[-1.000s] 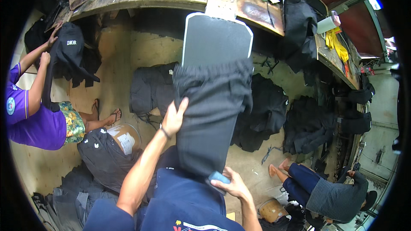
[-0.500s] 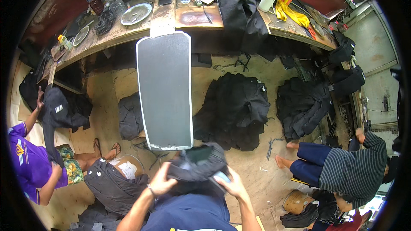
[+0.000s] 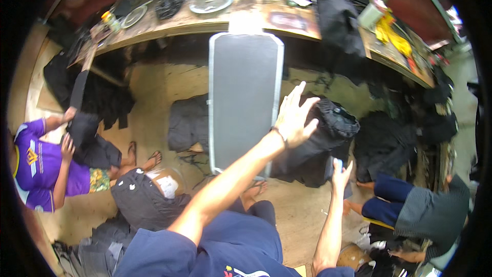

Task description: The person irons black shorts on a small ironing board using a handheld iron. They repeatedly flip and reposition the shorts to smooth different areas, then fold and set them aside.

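My left hand (image 3: 296, 118) is stretched forward over the right edge of a long dark-grey board (image 3: 245, 97) with a pale rim. Its fingers are spread, and nothing is in it. Just beyond lies a black garment (image 3: 338, 120) with a round waistband-like opening, blurred, on or just above a heap of black cloth (image 3: 297, 166). Lower right, my right hand (image 3: 340, 177) is closed round a small pale-blue object (image 3: 337, 164) whose kind I cannot make out. Dark cloth hangs close beside that hand; whether they touch is unclear.
A wooden bench (image 3: 169, 32) behind the board carries a plate (image 3: 211, 1), bottles and yellow cloth (image 3: 392, 33). At left a person in purple (image 3: 61, 164) handles black cloth; another in a striped top (image 3: 433, 215) sits at right. Black garments (image 3: 143, 195) lie on a drum at left.
The black garment that both hands held close to my body is now over the heap at right. My left hand has let go and reaches forward; my right has moved right. The view has shifted.
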The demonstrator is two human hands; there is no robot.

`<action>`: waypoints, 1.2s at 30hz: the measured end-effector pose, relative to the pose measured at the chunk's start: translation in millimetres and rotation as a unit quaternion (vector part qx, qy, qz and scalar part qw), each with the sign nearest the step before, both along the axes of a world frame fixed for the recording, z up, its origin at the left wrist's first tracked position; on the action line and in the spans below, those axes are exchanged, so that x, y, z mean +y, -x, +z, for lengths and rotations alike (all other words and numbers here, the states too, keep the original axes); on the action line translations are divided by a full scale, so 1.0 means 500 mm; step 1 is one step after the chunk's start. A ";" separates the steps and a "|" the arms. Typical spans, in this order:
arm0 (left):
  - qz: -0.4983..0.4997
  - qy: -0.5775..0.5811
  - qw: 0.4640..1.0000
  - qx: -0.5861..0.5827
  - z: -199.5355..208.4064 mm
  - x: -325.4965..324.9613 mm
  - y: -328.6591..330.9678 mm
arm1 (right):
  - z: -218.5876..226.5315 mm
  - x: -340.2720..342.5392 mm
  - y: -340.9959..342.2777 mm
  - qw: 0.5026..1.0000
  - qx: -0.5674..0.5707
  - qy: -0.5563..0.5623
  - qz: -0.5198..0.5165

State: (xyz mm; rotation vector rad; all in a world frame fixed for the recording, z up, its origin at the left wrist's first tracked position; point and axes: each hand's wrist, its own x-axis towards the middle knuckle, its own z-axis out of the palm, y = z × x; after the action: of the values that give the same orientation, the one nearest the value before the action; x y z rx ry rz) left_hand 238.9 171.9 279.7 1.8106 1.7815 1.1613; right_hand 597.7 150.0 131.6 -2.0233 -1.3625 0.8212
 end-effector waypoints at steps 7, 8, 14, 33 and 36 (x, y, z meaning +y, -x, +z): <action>0.450 0.095 0.878 -0.129 -0.298 -0.341 0.441 | -0.112 -0.325 0.074 0.953 -0.145 0.230 0.133; 0.421 0.220 0.876 -0.089 -0.386 -0.356 0.492 | -0.115 -0.366 0.076 0.918 -0.201 0.307 0.150; 0.253 0.366 0.879 0.173 -0.796 -0.255 0.700 | -0.103 -0.476 0.100 0.872 -0.146 0.379 0.274; -0.248 0.427 0.870 -0.016 -0.271 -0.630 0.200 | 0.154 -0.341 0.414 0.694 -0.169 0.354 0.603; -0.362 0.382 0.851 0.014 -0.144 -0.629 0.149 | 0.217 -0.314 0.440 0.621 -0.140 0.390 0.666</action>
State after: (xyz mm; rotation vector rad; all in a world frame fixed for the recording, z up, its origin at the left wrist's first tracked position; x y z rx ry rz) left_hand 164.6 -142.4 207.6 1.6933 1.1028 0.0886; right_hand 377.8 -7.0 240.1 -1.2145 -3.1756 2.0197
